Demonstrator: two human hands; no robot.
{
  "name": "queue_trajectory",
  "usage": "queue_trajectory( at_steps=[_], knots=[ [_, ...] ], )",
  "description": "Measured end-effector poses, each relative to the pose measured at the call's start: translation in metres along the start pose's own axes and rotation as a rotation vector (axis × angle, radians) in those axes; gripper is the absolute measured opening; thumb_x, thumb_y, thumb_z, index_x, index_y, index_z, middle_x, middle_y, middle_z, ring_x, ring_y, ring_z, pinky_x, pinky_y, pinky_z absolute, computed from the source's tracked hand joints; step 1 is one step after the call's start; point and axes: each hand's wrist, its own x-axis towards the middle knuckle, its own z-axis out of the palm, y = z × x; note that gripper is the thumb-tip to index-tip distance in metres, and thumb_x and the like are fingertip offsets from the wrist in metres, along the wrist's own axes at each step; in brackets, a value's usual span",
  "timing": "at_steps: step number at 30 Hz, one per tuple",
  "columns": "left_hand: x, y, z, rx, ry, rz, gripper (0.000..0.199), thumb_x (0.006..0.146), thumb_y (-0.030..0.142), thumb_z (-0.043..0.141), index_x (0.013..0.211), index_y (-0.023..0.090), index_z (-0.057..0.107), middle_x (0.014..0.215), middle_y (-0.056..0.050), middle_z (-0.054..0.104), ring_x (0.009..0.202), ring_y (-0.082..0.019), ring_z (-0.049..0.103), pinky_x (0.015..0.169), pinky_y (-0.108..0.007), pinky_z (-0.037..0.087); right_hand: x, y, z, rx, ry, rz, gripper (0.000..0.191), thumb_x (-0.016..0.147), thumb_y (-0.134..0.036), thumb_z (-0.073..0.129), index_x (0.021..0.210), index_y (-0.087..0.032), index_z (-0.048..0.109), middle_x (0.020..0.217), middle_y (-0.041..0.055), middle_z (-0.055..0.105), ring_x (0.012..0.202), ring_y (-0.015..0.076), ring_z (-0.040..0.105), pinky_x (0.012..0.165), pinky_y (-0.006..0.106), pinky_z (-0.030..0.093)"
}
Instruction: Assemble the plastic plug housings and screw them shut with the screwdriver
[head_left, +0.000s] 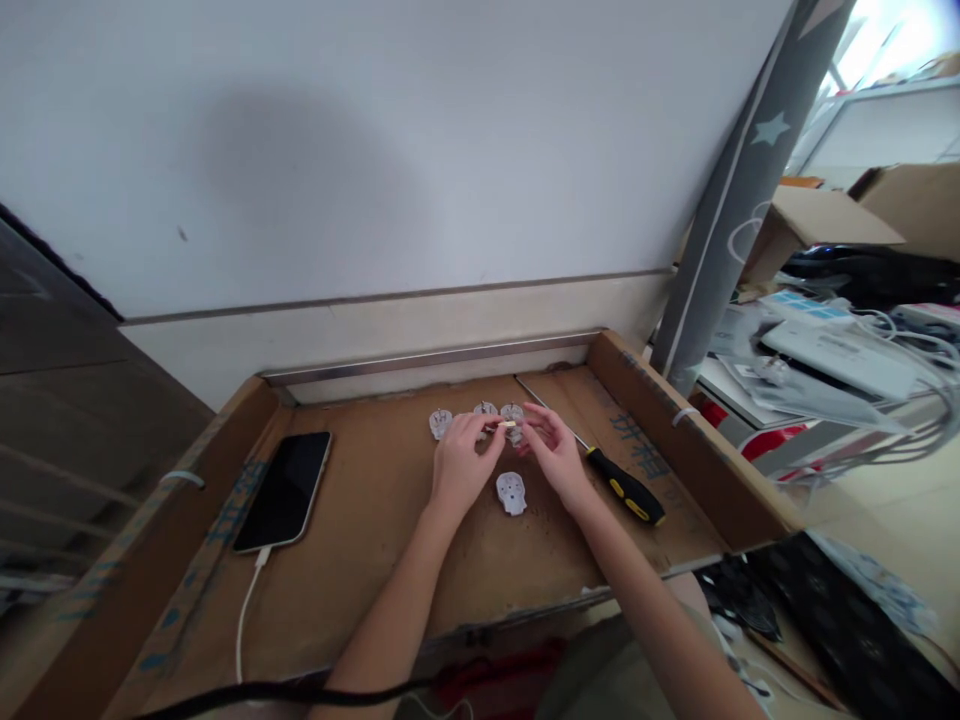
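Over the cardboard tray, my left hand [466,458] pinches a small pale-yellow piece [508,424], perhaps a metal contact, between thumb and fingers. My right hand [556,455] is curled close to the piece's other end; its fingertips are bent inward, and what they grip is too small to tell. Behind the hands lie several clear plug parts with pins: one plug [440,424] to the left, another plug [485,408] partly hidden by my left fingers, and a third plug [512,411] just beyond the piece. Nearer to me, a white plug half [511,493] lies between my wrists.
A black-and-yellow screwdriver [626,485] lies right of my right hand, its shaft pointing away. On the left is a phone [285,492] with a white charging cable [247,610]. Raised walls edge the cardboard tray [367,500]. A grey post [731,190] and cluttered bags stand right.
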Motion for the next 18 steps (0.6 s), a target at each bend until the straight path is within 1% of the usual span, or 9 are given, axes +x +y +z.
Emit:
queue_trajectory(
  at_steps=[4, 8, 14, 18],
  knots=[
    [-0.0019, 0.0019, -0.0039, 0.061, -0.011, 0.042, 0.011, 0.085, 0.024, 0.055, 0.091, 0.021, 0.064, 0.086, -0.002, 0.066, 0.083, -0.018, 0.056, 0.079, -0.031, 0.044, -0.0007, 0.0005, 0.0003, -0.029, -0.022, -0.005, 0.037, 0.086, -0.027, 0.053, 0.119, -0.013, 0.046, 0.099, 0.0055, 0.054, 0.074, 0.0049, 0.052, 0.062, 0.018, 0.050],
    [-0.0036, 0.0040, -0.0031, 0.103, 0.010, 0.068, 0.012, 0.086, 0.022, 0.054, 0.092, 0.021, 0.064, 0.086, -0.002, 0.065, 0.085, -0.018, 0.055, 0.080, -0.031, 0.044, -0.0022, 0.0005, 0.0000, -0.047, -0.052, -0.017, 0.037, 0.086, -0.026, 0.053, 0.120, -0.013, 0.046, 0.098, 0.0050, 0.053, 0.073, 0.0044, 0.051, 0.061, 0.017, 0.049],
    [-0.0049, 0.0012, -0.0027, 0.069, 0.003, 0.068, 0.014, 0.087, 0.023, 0.053, 0.096, 0.021, 0.064, 0.088, -0.002, 0.064, 0.086, -0.018, 0.056, 0.081, -0.031, 0.045, -0.0044, -0.0007, 0.0022, -0.056, -0.095, -0.038, 0.038, 0.085, -0.026, 0.054, 0.120, -0.013, 0.046, 0.102, 0.0060, 0.053, 0.075, 0.0049, 0.052, 0.063, 0.018, 0.050],
    [-0.0050, 0.0017, -0.0028, 0.069, 0.002, 0.066, 0.013, 0.087, 0.023, 0.053, 0.095, 0.020, 0.064, 0.086, -0.002, 0.065, 0.084, -0.018, 0.056, 0.078, -0.032, 0.045, -0.0042, -0.0004, 0.0018, -0.054, -0.097, -0.041, 0.037, 0.085, -0.026, 0.054, 0.119, -0.013, 0.046, 0.103, 0.0064, 0.053, 0.076, 0.0053, 0.053, 0.063, 0.018, 0.050]
  ],
)
